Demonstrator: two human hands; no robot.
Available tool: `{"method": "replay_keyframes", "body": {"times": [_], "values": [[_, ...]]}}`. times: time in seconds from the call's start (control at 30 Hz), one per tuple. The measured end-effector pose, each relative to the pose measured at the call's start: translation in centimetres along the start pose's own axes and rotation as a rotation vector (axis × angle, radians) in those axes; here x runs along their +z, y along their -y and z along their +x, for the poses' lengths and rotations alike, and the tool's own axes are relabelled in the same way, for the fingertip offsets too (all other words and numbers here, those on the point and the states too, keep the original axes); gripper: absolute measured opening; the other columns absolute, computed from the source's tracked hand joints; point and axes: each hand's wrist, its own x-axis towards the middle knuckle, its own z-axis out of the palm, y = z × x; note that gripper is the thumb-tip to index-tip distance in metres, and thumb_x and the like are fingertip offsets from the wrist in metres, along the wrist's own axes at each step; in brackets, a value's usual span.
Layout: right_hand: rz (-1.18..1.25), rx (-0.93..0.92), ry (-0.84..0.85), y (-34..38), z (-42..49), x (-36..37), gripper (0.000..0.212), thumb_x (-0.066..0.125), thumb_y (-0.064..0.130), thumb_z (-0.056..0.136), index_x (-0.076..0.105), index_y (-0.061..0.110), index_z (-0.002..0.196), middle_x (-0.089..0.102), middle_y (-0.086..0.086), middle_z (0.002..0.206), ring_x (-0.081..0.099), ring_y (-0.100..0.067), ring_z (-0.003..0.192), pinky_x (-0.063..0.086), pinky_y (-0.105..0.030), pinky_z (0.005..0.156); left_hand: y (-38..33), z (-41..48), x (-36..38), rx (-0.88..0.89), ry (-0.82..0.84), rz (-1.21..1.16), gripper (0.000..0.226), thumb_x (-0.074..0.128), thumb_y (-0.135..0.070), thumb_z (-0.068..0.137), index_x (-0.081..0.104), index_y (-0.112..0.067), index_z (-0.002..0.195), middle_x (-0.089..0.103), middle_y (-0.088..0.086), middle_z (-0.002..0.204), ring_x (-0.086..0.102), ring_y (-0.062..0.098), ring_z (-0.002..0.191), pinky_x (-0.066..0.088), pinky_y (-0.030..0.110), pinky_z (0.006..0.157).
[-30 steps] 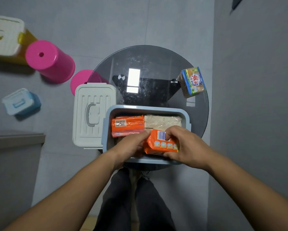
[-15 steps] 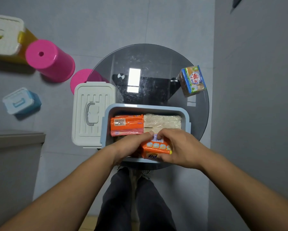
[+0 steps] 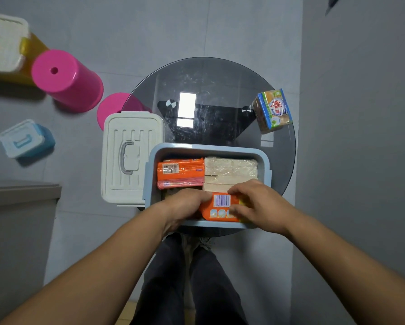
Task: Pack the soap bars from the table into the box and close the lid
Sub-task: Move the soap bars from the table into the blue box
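Head view, looking straight down. Round dark glass table [image 3: 220, 76] carries an open pale-blue box [image 3: 211, 147] at its near edge. Box contents: an orange-wrapped soap bar [image 3: 180, 168] at far left with a pink-wrapped one just under it, and clear-wrapped pale soap bars [image 3: 230, 168] at far right, touching the orange one along its right side. At the near side of the box both hands meet on a second orange soap pack [image 3: 220, 207], barcode face up, sitting low against the near wall. Right hand [image 3: 259, 205] is closed on the pack's right end, fingers over the top and thumb on the near face. Left hand [image 3: 185, 206] rests against the pack's left end, fingers curled down inside the box; whether it actually clamps the pack cannot be told, since the fingertips are hidden. One soap pack in blue-and-green wrapper [image 3: 273, 111] remains on the table at the far right edge, well apart from the box. White lid [image 3: 131, 156], grey handle up, lies just beside the box on its left, overhanging the table edge. On the floor: two pink stools [image 3: 65, 80], a small blue container [image 3: 25, 139].
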Motion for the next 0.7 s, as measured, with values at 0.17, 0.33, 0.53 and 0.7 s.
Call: {"method": "replay_keyframes", "body": {"times": [0.17, 0.33, 0.53, 0.7], "values": [[0.010, 0.035, -0.118, 0.0, 0.2, 0.4, 0.028, 0.063, 0.039, 0.096, 0.070, 0.026, 0.119, 0.069, 0.007, 0.119, 0.059, -0.009, 0.107, 0.054, -0.029, 0.096, -0.7, 0.6, 0.1, -0.067, -0.011, -0.168, 0.020, 0.054, -0.023, 0.105, 0.060, -0.017, 0.124, 0.073, 0.011, 0.120, 0.070, 0.028, 0.114, 0.051, 0.048, 0.110], [0.096, 0.085, -0.223, -0.3, 0.3, 0.8, 0.024, 0.067, 0.037, 0.093, 0.072, 0.023, 0.113, 0.070, 0.007, 0.112, 0.061, -0.009, 0.100, 0.055, -0.027, 0.092, -1.3, 0.4, 1.0, -0.076, 0.001, -0.263, 0.007, 0.053, -0.021, 0.106, 0.060, -0.020, 0.104, 0.072, 0.008, 0.102, 0.071, 0.024, 0.096, 0.054, 0.044, 0.103], [0.194, 0.114, -0.238, 0.2, 0.6, 1.1, 0.020, 0.071, 0.037, 0.090, 0.073, 0.026, 0.106, 0.070, 0.013, 0.103, 0.064, -0.005, 0.094, 0.057, -0.025, 0.086, -2.2, -1.0, 0.6, 0.023, 0.008, 0.254, 0.042, 0.052, -0.045, 0.103, 0.062, -0.019, 0.135, 0.070, 0.003, 0.129, 0.067, 0.023, 0.116, 0.048, 0.041, 0.111], [0.568, 0.235, -0.575, 0.2, 0.7, -1.9, 0.008, 0.069, 0.028, 0.093, 0.072, 0.024, 0.099, 0.070, 0.014, 0.093, 0.065, 0.000, 0.087, 0.050, -0.011, 0.072, -7.2, -2.5, -0.1, 0.214, -0.137, 0.739, 0.049, 0.046, -0.057, 0.101, 0.070, -0.018, 0.117, 0.072, 0.003, 0.108, 0.066, 0.019, 0.096, 0.052, 0.036, 0.085]]}}
